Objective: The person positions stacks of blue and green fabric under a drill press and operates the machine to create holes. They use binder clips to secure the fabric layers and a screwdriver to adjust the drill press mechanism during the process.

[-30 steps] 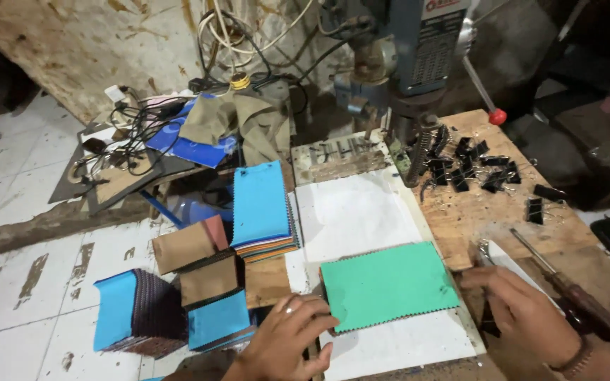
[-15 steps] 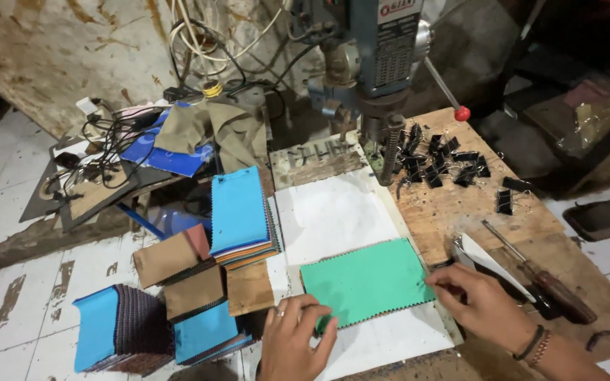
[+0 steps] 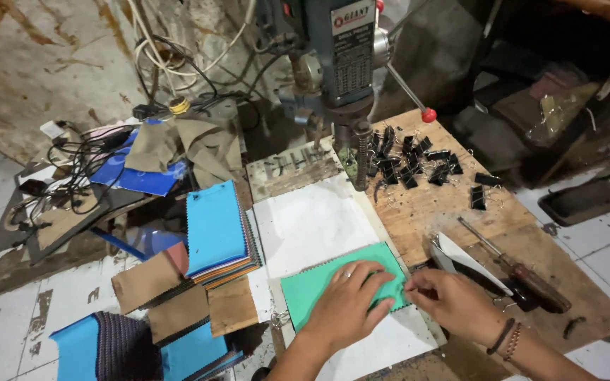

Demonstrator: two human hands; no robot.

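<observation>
Head view: my left hand (image 3: 351, 303) lies flat, fingers spread, on a green fabric swatch (image 3: 319, 286) resting on white paper (image 3: 312, 222) on the bench (image 3: 432, 208). My right hand (image 3: 450, 303) pinches the swatch's right edge, grip closed. Black binder clips (image 3: 418, 162) lie scattered beyond, near a screwdriver (image 3: 517, 264).

Lighting is moderate and diffuse, brightest on the white sheet (image 3: 315, 226) at centre. The upper right of the frame is dim, with detail lost in shadow. Shadows are soft. No glare is present. Focus is sharp overall; straight lines bow slightly toward the edges.
</observation>
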